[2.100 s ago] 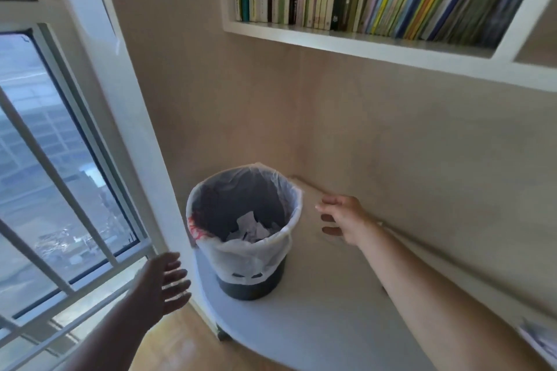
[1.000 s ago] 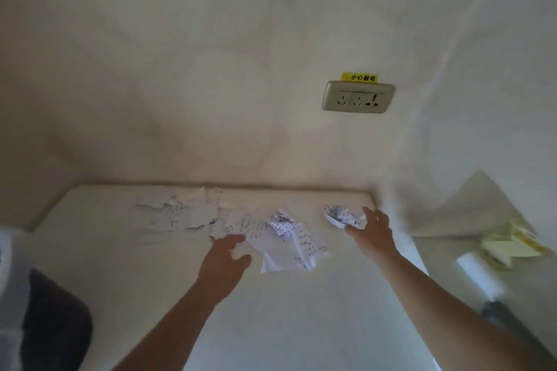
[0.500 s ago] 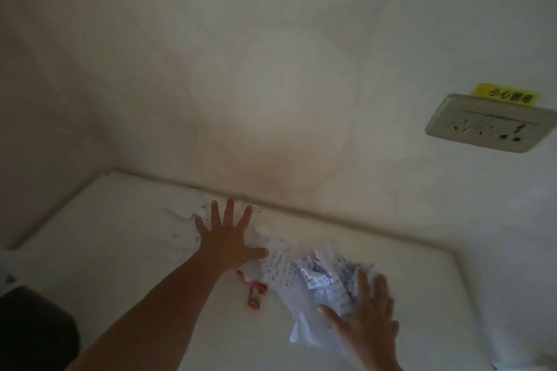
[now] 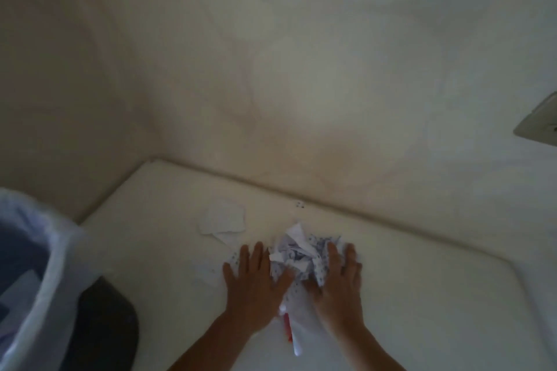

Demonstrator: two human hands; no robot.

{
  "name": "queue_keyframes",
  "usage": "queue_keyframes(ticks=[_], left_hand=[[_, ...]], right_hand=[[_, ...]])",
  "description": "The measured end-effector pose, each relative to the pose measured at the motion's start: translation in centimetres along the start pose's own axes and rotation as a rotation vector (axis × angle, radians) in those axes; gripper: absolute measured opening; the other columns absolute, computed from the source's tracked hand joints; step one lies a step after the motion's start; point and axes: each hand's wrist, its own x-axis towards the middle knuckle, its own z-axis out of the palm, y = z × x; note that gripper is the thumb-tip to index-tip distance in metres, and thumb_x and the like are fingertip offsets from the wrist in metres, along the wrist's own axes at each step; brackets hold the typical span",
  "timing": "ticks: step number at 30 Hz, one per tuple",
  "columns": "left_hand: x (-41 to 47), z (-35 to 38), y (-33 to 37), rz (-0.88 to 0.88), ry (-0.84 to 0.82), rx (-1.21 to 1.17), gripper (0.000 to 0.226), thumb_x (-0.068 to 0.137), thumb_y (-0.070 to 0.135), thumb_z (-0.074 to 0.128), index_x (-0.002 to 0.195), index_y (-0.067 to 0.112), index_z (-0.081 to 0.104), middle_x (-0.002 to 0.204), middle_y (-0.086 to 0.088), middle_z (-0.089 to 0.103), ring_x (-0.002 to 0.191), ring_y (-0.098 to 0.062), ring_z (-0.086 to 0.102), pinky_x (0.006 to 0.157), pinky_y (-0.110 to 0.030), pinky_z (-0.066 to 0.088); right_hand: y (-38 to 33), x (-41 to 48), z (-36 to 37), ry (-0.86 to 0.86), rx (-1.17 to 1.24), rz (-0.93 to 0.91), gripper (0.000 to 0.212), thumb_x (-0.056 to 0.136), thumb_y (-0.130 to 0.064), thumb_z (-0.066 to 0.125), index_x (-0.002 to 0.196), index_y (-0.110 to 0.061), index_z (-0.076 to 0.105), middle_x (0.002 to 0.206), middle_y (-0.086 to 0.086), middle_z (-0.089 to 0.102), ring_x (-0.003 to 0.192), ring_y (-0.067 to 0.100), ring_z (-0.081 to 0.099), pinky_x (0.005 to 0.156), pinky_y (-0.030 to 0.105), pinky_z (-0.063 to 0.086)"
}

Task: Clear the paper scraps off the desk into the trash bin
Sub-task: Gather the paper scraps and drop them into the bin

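1. A crumpled heap of white printed paper scraps (image 4: 301, 253) lies on the white table (image 4: 422, 295), well to the right of the trash bin.
2. The left hand (image 4: 253, 286) presses flat against the heap's left side, fingers (image 4: 258, 256) spread and gripping nothing.
3. The right hand (image 4: 337, 286) presses its right side, fingers (image 4: 333, 259) likewise extended.
4. A flat white paper scrap (image 4: 223, 220) lies apart, up and left of the heap.
5. The white-lined dark trash bin (image 4: 39, 289) stands at the table's left end.

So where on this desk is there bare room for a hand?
Bare: right of the right hand to the desk edge, and between the left hand and trash bin. Crowded: the scrap pile between both hands, loose scraps behind.
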Motion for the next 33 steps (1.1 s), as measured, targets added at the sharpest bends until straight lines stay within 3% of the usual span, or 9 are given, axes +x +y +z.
queue_keyframes(ticks=[7,11,14,16,18,20,23,27,33], left_hand=[[-4.8,-0.4,-3.0,-0.245,0.137,-0.229,0.082,0.094,0.066,0.027,0.157,0.015,0.009,0.166,0.0,0.008,0.152,-0.018,-0.003,0.12,-0.047,0.007],[-5.4,-2.0,-4.7,-0.244,0.337,-0.268,0.079,0.089,0.068,0.025,0.142,0.013,0.046,0.153,-0.009,0.041,0.138,-0.026,0.037,0.107,-0.041,0.039],[-4.7,-3.7,-5.6,-0.195,0.63,-0.216,0.062,0.086,0.056,0.034,0.108,0.012,0.071,0.117,-0.016,0.062,0.1,-0.038,0.059,0.077,-0.045,0.051],[-3.5,-4.4,-6.2,-0.22,0.705,-0.221,0.059,0.085,0.053,0.037,0.108,0.01,0.071,0.113,-0.018,0.061,0.097,-0.04,0.057,0.077,-0.048,0.049],[-1.8,-4.8,-6.7,-0.268,0.635,-0.245,0.065,0.087,0.054,0.034,0.126,0.011,0.064,0.132,-0.023,0.055,0.118,-0.044,0.05,0.094,-0.054,0.042],[-0.3,-4.6,-7.4,-0.341,0.422,-0.221,0.071,0.093,0.06,0.026,0.15,0.02,0.036,0.159,-0.018,0.027,0.145,-0.041,0.02,0.114,-0.057,0.018],[1.2,-3.7,-8.8,-0.417,0.16,-0.275,0.075,0.095,0.063,0.016,0.157,0.024,0.003,0.167,-0.008,-0.006,0.15,-0.034,-0.009,0.119,-0.056,-0.001],[0.4,-3.0,-8.5,-0.368,0.035,-0.159,0.062,0.102,0.046,0.022,0.157,0.028,0.004,0.166,-0.007,-0.011,0.15,-0.036,-0.01,0.119,-0.058,0.004],[-2.0,-2.2,-6.7,-0.288,0.067,-0.33,0.058,0.104,0.044,0.021,0.156,0.032,0.001,0.165,-0.008,-0.014,0.151,-0.03,-0.011,0.12,-0.051,0.002]], right_hand=[[-4.8,-1.3,2.3,-0.187,-0.008,-0.164,0.089,0.08,-0.064,0.052,0.153,-0.031,0.013,0.163,0.013,-0.002,0.148,0.04,0.004,0.119,0.051,0.014],[-4.8,0.1,-0.6,-0.245,-0.16,-0.228,0.095,0.069,-0.081,0.032,0.142,-0.051,-0.021,0.162,-0.002,-0.021,0.15,0.029,-0.007,0.116,0.059,0.009],[-4.9,2.9,-3.8,-0.131,-0.165,-0.256,0.088,0.071,-0.086,0.015,0.149,-0.049,-0.001,0.164,-0.005,-0.005,0.151,0.023,0.0,0.117,0.055,0.006],[-5.5,5.6,-4.8,-0.066,-0.2,-0.27,0.083,0.077,-0.082,0.017,0.149,-0.04,0.023,0.161,-0.002,0.019,0.148,0.021,0.018,0.118,0.05,0.018],[-6.6,8.5,-4.4,-0.142,-0.186,-0.284,0.077,0.084,-0.075,0.025,0.148,-0.032,0.03,0.159,0.001,0.027,0.145,0.021,0.025,0.117,0.044,0.023],[-7.4,10.7,-2.9,-0.279,-0.175,-0.266,0.076,0.089,-0.07,0.031,0.15,-0.026,0.027,0.16,0.004,0.025,0.146,0.023,0.023,0.118,0.042,0.023],[-7.9,12.5,-0.7,-0.396,-0.214,-0.192,0.082,0.087,-0.073,0.03,0.152,-0.023,0.021,0.162,0.005,0.019,0.148,0.023,0.018,0.119,0.044,0.019],[-7.7,11.8,0.8,-0.435,-0.219,-0.24,0.082,0.089,-0.07,0.032,0.153,-0.021,0.018,0.164,0.002,0.012,0.15,0.019,0.01,0.12,0.043,0.015],[-9.1,8.4,2.5,-0.425,-0.115,-0.38,0.076,0.092,-0.066,0.035,0.153,-0.023,0.02,0.162,-0.002,0.019,0.149,0.015,0.014,0.121,0.037,0.014]])
